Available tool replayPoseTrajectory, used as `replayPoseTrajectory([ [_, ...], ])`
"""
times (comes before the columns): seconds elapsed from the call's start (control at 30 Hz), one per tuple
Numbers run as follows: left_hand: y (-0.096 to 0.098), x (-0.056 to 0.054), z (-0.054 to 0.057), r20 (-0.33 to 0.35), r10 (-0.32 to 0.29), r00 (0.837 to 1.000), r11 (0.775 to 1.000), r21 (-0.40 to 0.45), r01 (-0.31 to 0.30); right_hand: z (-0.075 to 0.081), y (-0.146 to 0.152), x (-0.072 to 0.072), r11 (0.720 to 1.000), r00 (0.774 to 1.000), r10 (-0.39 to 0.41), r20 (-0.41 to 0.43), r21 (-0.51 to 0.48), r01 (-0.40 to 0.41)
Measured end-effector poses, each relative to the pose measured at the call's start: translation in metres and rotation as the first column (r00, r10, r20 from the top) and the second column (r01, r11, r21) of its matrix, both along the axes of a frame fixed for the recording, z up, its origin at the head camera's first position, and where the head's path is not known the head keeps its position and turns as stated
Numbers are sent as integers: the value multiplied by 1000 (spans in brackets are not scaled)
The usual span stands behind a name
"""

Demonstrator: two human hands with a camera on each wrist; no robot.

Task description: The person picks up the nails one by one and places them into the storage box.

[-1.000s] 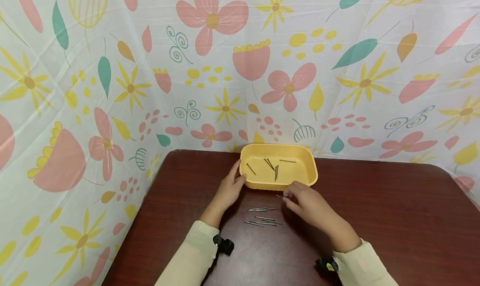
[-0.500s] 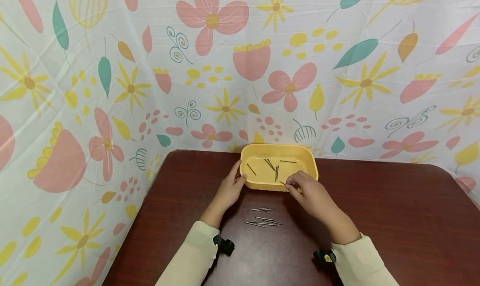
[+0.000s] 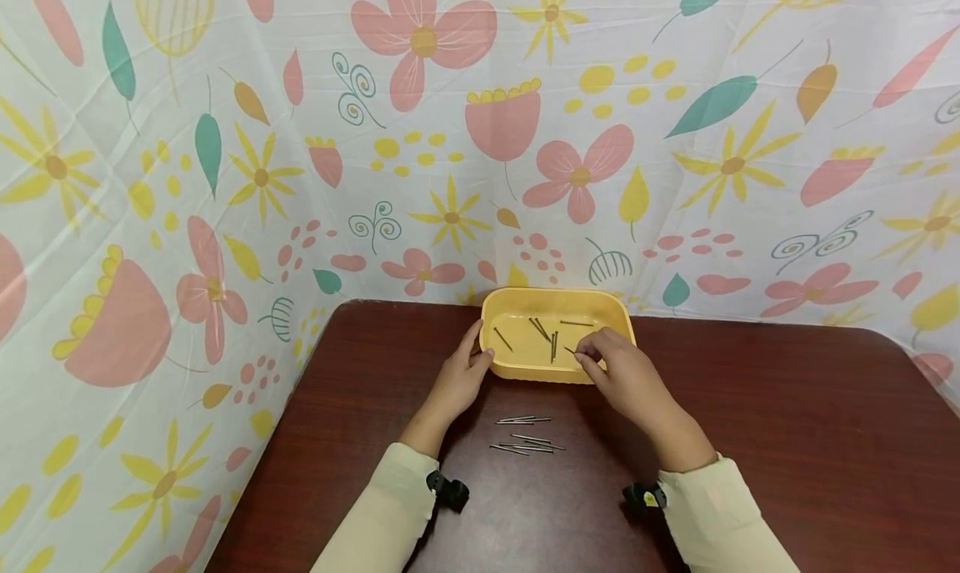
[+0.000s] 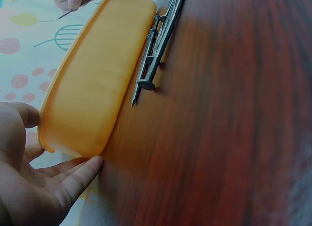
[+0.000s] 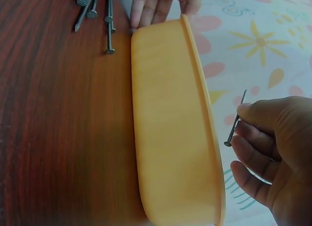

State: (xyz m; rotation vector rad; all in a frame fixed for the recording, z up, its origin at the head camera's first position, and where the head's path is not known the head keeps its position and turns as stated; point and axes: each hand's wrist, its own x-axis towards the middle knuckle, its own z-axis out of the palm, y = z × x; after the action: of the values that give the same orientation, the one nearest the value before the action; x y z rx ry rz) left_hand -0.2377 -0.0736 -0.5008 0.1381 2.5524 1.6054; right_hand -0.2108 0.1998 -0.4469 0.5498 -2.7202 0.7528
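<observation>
My right hand pinches (image 3: 630, 381) one slim grey steel nail (image 5: 233, 131) above the yellow rectangular plastic tray (image 3: 536, 374); my left hand (image 3: 459, 379) grips the tray's left end. Nail: probably light, rigid, smooth; best taken mid-shank. My right hand hides part of the nail and the tray's near-right interior. Both wrist views miss the tray's floor.

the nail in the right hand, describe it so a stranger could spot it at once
On the dark red table, find the yellow tray by the flowered cloth. Over the tray's right end is the right hand, pinching the nail. It is the only one held up by fingers; the other nails lie in the tray or on the table.
</observation>
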Motion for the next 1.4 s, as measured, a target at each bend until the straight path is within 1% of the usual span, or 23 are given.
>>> replayPoseTrajectory([
  [0.2,0,0,-1,2,-5,1000,1000,7,5,-2,0,-5,999,999,-33,15,-28,33],
  [0.47,1,0,0,2,-3,1000,1000,17,3,-7,-3,-9,996,999,-51,-16,-76,50],
  [0.67,0,0,-1,10,-2,1000,1000,12,1,-9,-2,-9,994,998,-47,-30,-97,44],
  [0.87,1,0,1,10,-4,1000,1000,26,3,-9,1,-7,991,998,-48,-37,-127,43],
  [1.23,0,0,-1,14,0,1000,1000,19,-1,-7,4,-5,991,999,-38,-26,-129,34],
  [1.4,0,-1,-1,17,-7,1000,999,33,6,-6,3,-4,992,999,-19,-46,-125,13],
])
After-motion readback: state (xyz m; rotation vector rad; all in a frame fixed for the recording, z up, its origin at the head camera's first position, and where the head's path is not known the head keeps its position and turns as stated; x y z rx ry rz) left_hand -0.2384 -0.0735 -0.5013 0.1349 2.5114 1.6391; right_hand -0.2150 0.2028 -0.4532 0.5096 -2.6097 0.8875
